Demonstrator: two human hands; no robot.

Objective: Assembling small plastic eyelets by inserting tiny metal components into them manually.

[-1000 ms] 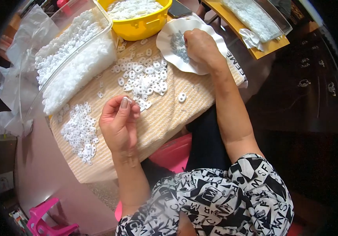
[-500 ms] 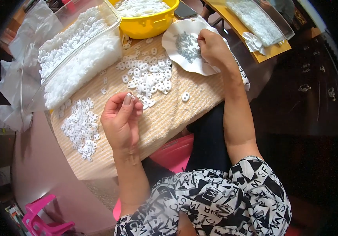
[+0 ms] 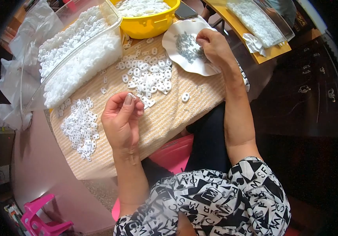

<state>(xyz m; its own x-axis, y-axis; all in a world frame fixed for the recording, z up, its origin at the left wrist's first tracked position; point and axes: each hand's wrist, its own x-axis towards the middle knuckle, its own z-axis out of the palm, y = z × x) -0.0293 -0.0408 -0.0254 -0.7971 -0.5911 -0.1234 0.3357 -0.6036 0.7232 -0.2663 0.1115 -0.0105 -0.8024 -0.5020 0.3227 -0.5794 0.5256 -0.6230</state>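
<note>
My left hand is closed in a pinch above the cloth, with a small white plastic piece between thumb and fingertips, mostly covered by them. Over a white wavy-rimmed plate at the far right, my right hand has thumb and forefinger pressed together; whatever is between them is too small to make out. Short grey metal pins lie spread on that plate. Between my hands is a loose heap of white two-holed plastic pieces. One such piece lies apart, nearer me.
A second white heap lies left of my left hand. Behind it stands a clear bin full of white pieces, beside a yellow basin. A phone is at the back. The striped tablecloth ends near my lap.
My right hand has shifted slightly to the left over the plate, its fingers still pinched. The left hand keeps its hold in nearly the same place.
</note>
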